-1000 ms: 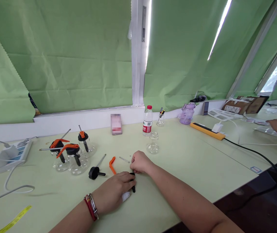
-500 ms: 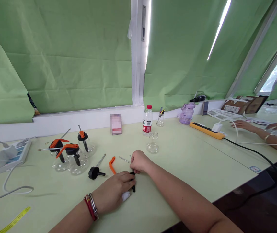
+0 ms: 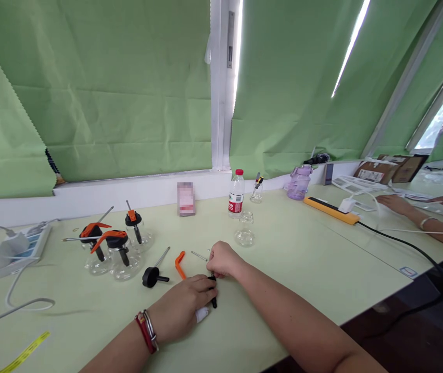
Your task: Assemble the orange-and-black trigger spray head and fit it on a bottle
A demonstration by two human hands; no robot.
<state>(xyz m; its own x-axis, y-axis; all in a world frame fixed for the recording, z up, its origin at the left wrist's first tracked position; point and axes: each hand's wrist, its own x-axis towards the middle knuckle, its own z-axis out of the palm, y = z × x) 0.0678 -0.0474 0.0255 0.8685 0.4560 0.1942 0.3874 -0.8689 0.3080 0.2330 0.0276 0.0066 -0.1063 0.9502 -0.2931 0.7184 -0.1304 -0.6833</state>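
In the middle of the table, my left hand [image 3: 188, 303], with bracelets at the wrist and a white wrap on one digit, closes on a slim black tube-shaped part [image 3: 214, 301]. My right hand [image 3: 224, 259] pinches at that part's far end; whatever lies between its fingertips is hidden. Just beyond the hands are a thin metal rod [image 3: 199, 256] and a bent orange lever [image 3: 180, 264]. Further left lies a black cap with a side stem [image 3: 152, 277], a metal rod sticking out behind it. An open clear glass bottle [image 3: 245, 237] stands beyond my right hand.
At left stand glass bottles with black tops and orange levers [image 3: 116, 239], metal rods projecting. A red-capped bottle [image 3: 237, 197], screwdrivers in a jar [image 3: 257, 191] and a purple bottle [image 3: 299, 184] line the back. A yellow power strip [image 3: 332, 210] lies right, near another person's hands [image 3: 394, 203].
My hands stay almost still around the black part; the right fingertips shift very slightly. At far right, the other person's hands have moved a little.
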